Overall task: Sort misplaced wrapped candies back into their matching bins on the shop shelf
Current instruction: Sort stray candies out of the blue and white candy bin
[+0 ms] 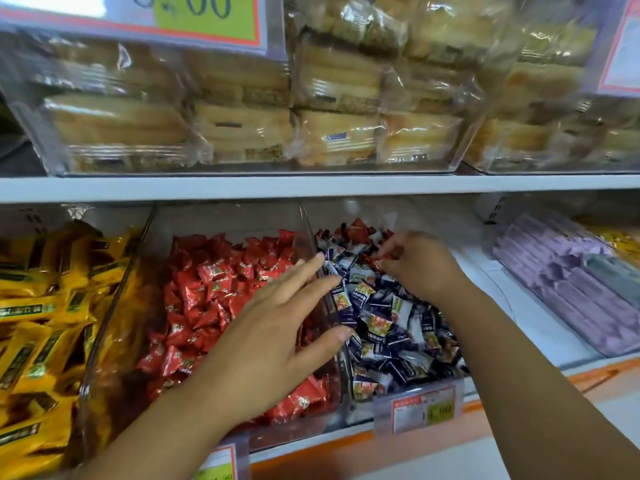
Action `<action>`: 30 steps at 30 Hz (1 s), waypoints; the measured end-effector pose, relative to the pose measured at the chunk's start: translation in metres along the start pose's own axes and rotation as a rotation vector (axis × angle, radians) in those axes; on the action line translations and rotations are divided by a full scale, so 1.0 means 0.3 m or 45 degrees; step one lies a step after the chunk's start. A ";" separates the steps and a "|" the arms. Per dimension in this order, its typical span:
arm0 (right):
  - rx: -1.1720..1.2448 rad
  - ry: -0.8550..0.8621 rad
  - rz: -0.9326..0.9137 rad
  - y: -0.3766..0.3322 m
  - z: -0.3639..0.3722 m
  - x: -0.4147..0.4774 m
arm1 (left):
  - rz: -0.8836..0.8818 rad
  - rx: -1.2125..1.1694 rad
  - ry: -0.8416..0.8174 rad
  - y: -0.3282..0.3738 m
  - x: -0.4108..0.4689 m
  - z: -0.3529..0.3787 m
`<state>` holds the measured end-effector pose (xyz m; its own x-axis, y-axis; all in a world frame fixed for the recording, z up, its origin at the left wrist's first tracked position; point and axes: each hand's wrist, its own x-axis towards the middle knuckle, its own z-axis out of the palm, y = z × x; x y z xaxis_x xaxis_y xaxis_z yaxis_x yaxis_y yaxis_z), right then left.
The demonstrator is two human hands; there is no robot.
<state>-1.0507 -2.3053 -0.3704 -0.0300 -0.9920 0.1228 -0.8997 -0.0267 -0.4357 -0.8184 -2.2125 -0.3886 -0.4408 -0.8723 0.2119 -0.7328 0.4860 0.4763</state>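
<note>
Midway at best. Pinching a stray red candy (390,253) with the right hand (419,265) at twelve o'clock of the blue bin (433,220); spreading the left hand (273,327) flat over the divider (309,230). Not yet dropped into the red bin (156,223) at nine o'clock, with more red strays (360,232) behind.

pinched candy (392,253) blurred, price card (194,19) cropped

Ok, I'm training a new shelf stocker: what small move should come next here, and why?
Probably lift the right hand and carry the red candy it seems to pinch left across the clear divider into the red bin. It sits among dark blue candies, where it does not match.
</note>
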 end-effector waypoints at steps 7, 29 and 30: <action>0.347 0.142 -0.032 -0.023 -0.059 0.018 | 0.038 0.056 -0.032 -0.012 -0.005 -0.019; -0.179 -0.305 -0.255 -0.044 0.103 0.176 | 0.116 -0.030 -0.005 0.002 -0.045 0.002; -0.206 -0.324 -0.255 -0.041 0.105 0.177 | 0.116 -0.039 -0.003 -0.001 -0.047 0.003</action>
<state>-1.0275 -2.3614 -0.3867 0.2452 -0.9685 -0.0431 -0.9346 -0.2243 -0.2761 -0.8125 -2.2002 -0.3924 -0.5058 -0.8246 0.2535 -0.6736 0.5611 0.4810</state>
